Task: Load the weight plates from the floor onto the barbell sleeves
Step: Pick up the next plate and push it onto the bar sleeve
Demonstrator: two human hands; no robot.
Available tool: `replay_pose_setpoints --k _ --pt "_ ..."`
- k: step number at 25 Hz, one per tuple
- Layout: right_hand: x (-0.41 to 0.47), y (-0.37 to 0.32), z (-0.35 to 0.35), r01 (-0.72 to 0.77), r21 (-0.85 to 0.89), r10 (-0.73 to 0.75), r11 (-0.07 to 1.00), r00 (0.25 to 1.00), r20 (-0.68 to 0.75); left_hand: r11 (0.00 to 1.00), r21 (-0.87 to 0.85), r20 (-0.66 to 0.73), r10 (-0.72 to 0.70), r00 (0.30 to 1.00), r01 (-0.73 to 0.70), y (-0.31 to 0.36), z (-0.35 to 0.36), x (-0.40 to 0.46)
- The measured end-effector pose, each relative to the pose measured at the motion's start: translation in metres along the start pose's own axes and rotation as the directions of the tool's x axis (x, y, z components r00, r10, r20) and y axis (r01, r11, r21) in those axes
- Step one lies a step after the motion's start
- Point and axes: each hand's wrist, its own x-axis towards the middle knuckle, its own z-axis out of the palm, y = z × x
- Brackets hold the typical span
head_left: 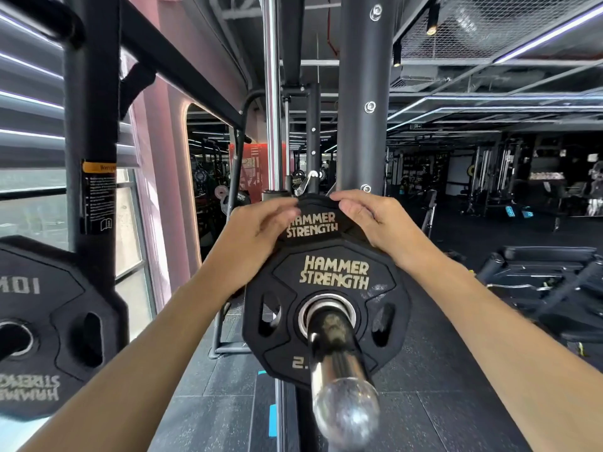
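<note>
The near weight plate (326, 308), below both hands, reads "HAMMER STRENGTH" in gold, with "2." at its bottom edge. The rear plate (313, 223), between the hands, reads the same. The plate left of the left hand (42, 324) shows reversed "10" and upside-down "HAMMER STRENGTH".

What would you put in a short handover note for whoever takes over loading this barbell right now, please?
Left hand: fingers curled over the top edge of the rear plate, gripping it.
Right hand: gripping the same plate's top edge from the other side.
Barbell sleeve: points toward the camera and carries two black Hammer Strength plates; the front plate sits around it, marked 2-something.
Done: both plates are threaded on this sleeve.
Left: the rear plate may still need seating inward. No collar is visible. The floor plates and the other sleeve are out of view, so check them. Another plate shows at the left, lettering mirrored, likely a reflection.
</note>
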Motion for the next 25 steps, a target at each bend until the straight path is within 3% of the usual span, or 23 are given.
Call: replay_pose_setpoints --k 3,6,9,12,14,19,25 --pt "-0.037 -0.031 -0.009 0.010 0.078 -0.008 0.997 1.000 -0.022 0.994 -0.015 0.059 0.111 0.992 -0.110 0.027 -0.008 -0.042" --pt "-0.081 -0.042 -0.003 0.039 -0.128 -0.036 0.991 0.999 0.026 0.972 0.086 0.186 0.202 0.962 -0.220 0.031 -0.005 -0.068" --pt "-0.099 -0.043 0.008 0.104 -0.229 -0.080 0.968 0.991 0.112 0.986 0.068 0.235 0.130 0.963 -0.150 0.027 -0.007 -0.070" --pt "-0.085 -0.038 0.008 0.120 -0.256 -0.082 0.959 0.985 0.153 0.986 0.161 0.310 -0.016 0.951 -0.036 0.021 -0.007 -0.065" --pt "-0.074 -0.034 0.012 0.128 -0.307 -0.074 0.943 0.980 0.183 0.980 0.200 0.294 -0.079 0.953 0.019 0.014 0.001 -0.065" --pt "-0.050 -0.018 0.031 0.104 -0.512 -0.024 0.853 0.987 0.161 0.953 0.302 0.185 -0.059 0.981 0.000 -0.014 0.021 -0.050" --pt "-0.034 0.004 0.044 0.021 -0.523 0.026 0.852 0.996 0.084 0.924 0.383 0.184 -0.066 0.981 -0.010 -0.035 0.035 -0.021"
